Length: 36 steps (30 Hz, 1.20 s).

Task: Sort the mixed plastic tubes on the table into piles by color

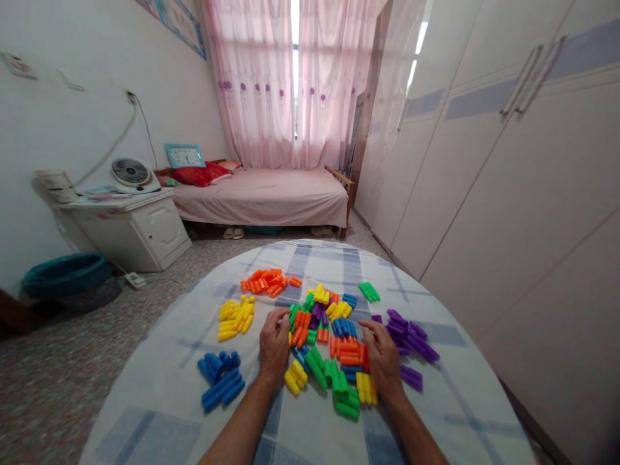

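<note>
A mixed heap of coloured plastic blocks [329, 342] lies in the middle of a round table with a checked cloth [159, 400]. My left hand [274, 342] rests at the heap's left edge, fingers curled over green and orange pieces. My right hand [382, 358] lies on the heap's right side, fingers bent over red and blue blocks. Sorted groups surround the heap: orange [266, 282], yellow [236, 318], blue [220, 380], purple [411, 339] and a small green group [369, 292]. What the fingers hold is hidden.
Behind the table stands a bed with a pink cover [261, 194] under pink curtains. A white cabinet with a fan [130, 219] is at the left, a teal basin [65, 274] on the floor, and wardrobes [508, 181] line the right wall.
</note>
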Each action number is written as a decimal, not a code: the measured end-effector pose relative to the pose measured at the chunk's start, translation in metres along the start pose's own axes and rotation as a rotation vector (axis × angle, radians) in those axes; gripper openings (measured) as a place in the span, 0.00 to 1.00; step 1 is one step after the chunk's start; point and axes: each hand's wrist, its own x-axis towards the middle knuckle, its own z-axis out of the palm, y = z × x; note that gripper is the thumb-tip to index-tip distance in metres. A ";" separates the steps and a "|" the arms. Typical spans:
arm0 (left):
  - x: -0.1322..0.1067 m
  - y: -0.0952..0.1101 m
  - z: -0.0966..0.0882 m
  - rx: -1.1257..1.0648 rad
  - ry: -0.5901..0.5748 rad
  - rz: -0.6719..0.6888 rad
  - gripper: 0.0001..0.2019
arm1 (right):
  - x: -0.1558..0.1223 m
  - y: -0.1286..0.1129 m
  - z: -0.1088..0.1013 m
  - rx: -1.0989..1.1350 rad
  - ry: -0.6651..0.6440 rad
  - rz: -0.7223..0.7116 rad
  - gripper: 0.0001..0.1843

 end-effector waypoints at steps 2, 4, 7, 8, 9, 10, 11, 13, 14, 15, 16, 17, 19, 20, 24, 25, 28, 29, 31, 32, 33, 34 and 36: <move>-0.001 0.000 0.000 0.001 -0.004 -0.002 0.12 | 0.003 0.002 -0.002 0.012 -0.001 0.004 0.15; -0.002 0.000 0.001 -0.005 -0.006 -0.010 0.13 | 0.004 0.003 -0.004 0.022 -0.014 0.008 0.16; -0.003 0.001 0.003 -0.001 -0.004 -0.015 0.12 | 0.005 0.007 -0.001 0.039 -0.074 0.034 0.16; -0.003 0.003 0.003 0.014 -0.006 -0.012 0.11 | 0.005 0.008 0.001 0.041 -0.094 0.034 0.16; -0.002 0.006 0.004 0.035 -0.009 -0.006 0.11 | 0.005 0.010 0.002 0.040 -0.112 0.031 0.16; -0.001 0.010 0.004 0.061 -0.016 0.006 0.11 | 0.005 0.011 0.003 0.036 -0.122 0.025 0.16; 0.001 0.015 0.005 0.088 -0.021 0.024 0.11 | 0.005 0.012 0.004 0.032 -0.125 0.018 0.16; 0.007 0.027 0.007 0.133 -0.037 0.075 0.11 | 0.005 0.014 0.005 0.028 -0.124 0.011 0.16; 0.011 0.032 0.010 0.151 -0.045 0.101 0.11 | 0.006 0.014 0.005 0.029 -0.124 0.010 0.16; 0.016 0.037 0.013 0.169 -0.056 0.123 0.11 | 0.006 0.015 0.005 0.032 -0.123 0.009 0.16; 0.021 0.041 0.017 0.192 -0.069 0.139 0.11 | 0.007 0.015 0.006 0.034 -0.118 0.010 0.16; 0.027 0.043 0.022 0.220 -0.086 0.151 0.11 | 0.007 0.016 0.006 0.034 -0.112 0.013 0.16; 0.037 0.044 0.033 0.300 -0.133 0.165 0.11 | 0.007 0.019 0.007 0.031 -0.090 0.026 0.18; 0.042 0.042 0.039 0.349 -0.161 0.167 0.11 | 0.007 0.020 0.007 0.028 -0.073 0.036 0.19; 0.054 0.038 0.059 0.570 -0.263 0.109 0.12 | 0.008 0.026 0.009 0.023 -0.039 0.049 0.21; 0.056 0.038 0.063 0.624 -0.284 0.086 0.13 | 0.008 0.028 0.009 0.023 -0.043 0.045 0.20; 0.060 0.042 0.070 0.744 -0.319 0.032 0.16 | 0.008 0.030 0.009 0.019 -0.064 0.024 0.19; 0.061 0.044 0.072 0.765 -0.321 0.021 0.17 | 0.008 0.030 0.009 0.017 -0.068 0.019 0.18; 0.062 0.047 0.075 0.781 -0.332 0.005 0.18 | 0.008 0.030 0.009 0.011 -0.072 0.011 0.18; 0.062 0.048 0.077 0.783 -0.334 -0.005 0.19 | 0.008 0.031 0.009 0.008 -0.074 0.007 0.17; 0.062 0.048 0.078 0.782 -0.334 -0.015 0.20 | 0.009 0.031 0.008 0.005 -0.078 0.004 0.17; 0.062 0.048 0.080 0.780 -0.329 -0.027 0.21 | 0.009 0.031 0.008 0.002 -0.086 0.001 0.17; 0.062 0.048 0.085 0.761 -0.304 -0.060 0.22 | 0.009 0.032 0.008 -0.007 -0.100 0.003 0.17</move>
